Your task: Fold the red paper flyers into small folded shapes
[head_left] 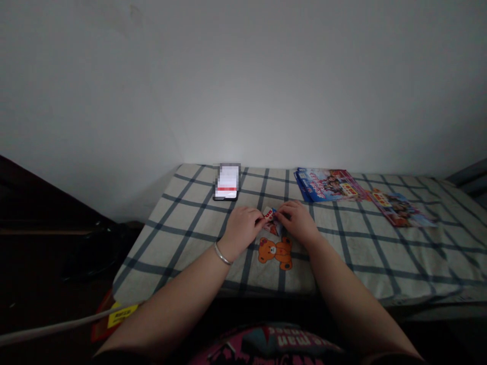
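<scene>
Between my two hands is a small piece of colourful printed paper (272, 227), apparently folded, with red, white and blue on it. My left hand (244, 228), with a silver bangle at the wrist, pinches its left edge. From the other side, the fingers of my right hand (299, 222) close on its upper right edge. The paper lies low over the checked tablecloth (198, 223), just above an orange bear picture (275, 252). My fingers cover parts of the paper, and its print is too small to read.
A lit phone (227, 181) lies near the wall. Several glossy printed leaflets (327, 184) are stacked at the back right, and another leaflet (403, 208) lies farther right. Beyond the table's left edge are a black bag (95, 251) and a red and yellow item (120, 315).
</scene>
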Demonstrator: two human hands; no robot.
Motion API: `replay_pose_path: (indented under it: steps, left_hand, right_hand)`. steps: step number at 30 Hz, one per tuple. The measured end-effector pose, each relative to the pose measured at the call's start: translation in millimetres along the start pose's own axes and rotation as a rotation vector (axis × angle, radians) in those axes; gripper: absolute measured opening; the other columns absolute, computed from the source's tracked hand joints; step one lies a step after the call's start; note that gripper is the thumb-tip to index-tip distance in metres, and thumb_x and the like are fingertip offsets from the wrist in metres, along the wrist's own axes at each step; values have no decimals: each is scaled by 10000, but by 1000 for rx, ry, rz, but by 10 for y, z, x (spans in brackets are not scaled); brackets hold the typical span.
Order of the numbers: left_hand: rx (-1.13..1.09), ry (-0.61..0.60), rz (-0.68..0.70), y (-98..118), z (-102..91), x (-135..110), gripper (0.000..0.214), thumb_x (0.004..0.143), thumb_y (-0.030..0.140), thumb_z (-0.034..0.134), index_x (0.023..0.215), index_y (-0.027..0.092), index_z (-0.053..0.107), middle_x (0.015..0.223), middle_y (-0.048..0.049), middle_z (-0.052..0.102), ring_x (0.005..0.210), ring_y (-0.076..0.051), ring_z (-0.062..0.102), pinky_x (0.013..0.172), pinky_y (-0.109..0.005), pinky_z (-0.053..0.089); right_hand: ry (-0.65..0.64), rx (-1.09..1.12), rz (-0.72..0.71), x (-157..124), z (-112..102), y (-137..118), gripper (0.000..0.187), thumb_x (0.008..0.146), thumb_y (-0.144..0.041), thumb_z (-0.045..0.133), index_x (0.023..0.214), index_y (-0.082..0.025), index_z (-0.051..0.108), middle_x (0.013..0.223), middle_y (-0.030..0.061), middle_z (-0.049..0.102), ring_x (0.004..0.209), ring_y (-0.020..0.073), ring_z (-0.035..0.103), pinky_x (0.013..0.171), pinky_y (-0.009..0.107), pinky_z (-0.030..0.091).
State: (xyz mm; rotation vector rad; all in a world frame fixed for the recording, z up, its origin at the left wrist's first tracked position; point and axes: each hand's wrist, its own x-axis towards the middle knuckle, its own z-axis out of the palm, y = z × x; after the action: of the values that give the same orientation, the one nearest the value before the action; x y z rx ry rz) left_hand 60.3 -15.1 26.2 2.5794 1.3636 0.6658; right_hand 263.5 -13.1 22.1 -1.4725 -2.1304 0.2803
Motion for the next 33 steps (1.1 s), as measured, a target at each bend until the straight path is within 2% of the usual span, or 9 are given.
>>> replay_pose_path:
  steps: [5,10,16,24,27,30,33]
  left_hand:
    - [-14,5,-27,-39,20,-3,135,895,260,612,828,187,703,878,-43,695,882,-198,602,841,-342,434]
    - [7,-14,-43,-36,21,15,173,910,287,595,819,181,697,876,-47,681,883,-198,586,832,-348,425]
    - [156,37,-91,14,37,-31,151,882,315,636,831,182,689,932,-61,646,918,-232,538,862,-403,383]
    - [248,81,-57,35,50,-51,153,917,299,568,868,182,653,933,-67,612,949,-248,503,953,-430,348]
    - [246,110,-67,37,49,-50,151,924,312,554,947,199,651,945,-62,614,973,-250,500,1010,-443,314]
    - [226,108,-67,30,44,-48,189,941,335,523,1008,219,657,968,-60,623,972,-250,501,999,-445,317]
    - [224,87,-78,22,33,-43,218,955,344,495,984,221,673,960,-61,632,948,-246,505,949,-433,340]
  right_hand:
    - [2,-69,49,-7,5,14,163,902,-293,578,829,-204,693,881,50,675,886,196,593,826,326,443]
    - [24,-99,44,32,51,-3,161,908,-304,568,858,-214,692,911,53,676,903,203,595,834,334,443]
    - [48,-139,100,67,108,-24,175,903,-337,580,852,-211,690,893,60,663,890,200,593,823,324,444]
    - [32,-184,117,106,145,-20,162,903,-334,576,872,-210,676,893,60,660,864,203,583,807,326,430]
    - [35,-175,117,119,153,-4,156,904,-322,572,863,-206,668,887,60,662,863,203,581,798,321,426]
    - [41,-155,105,114,155,2,153,905,-315,571,853,-201,659,867,54,662,865,200,578,792,314,420]
    - [36,-133,110,100,144,0,167,913,-317,562,847,-198,658,861,51,670,865,196,581,800,309,414]
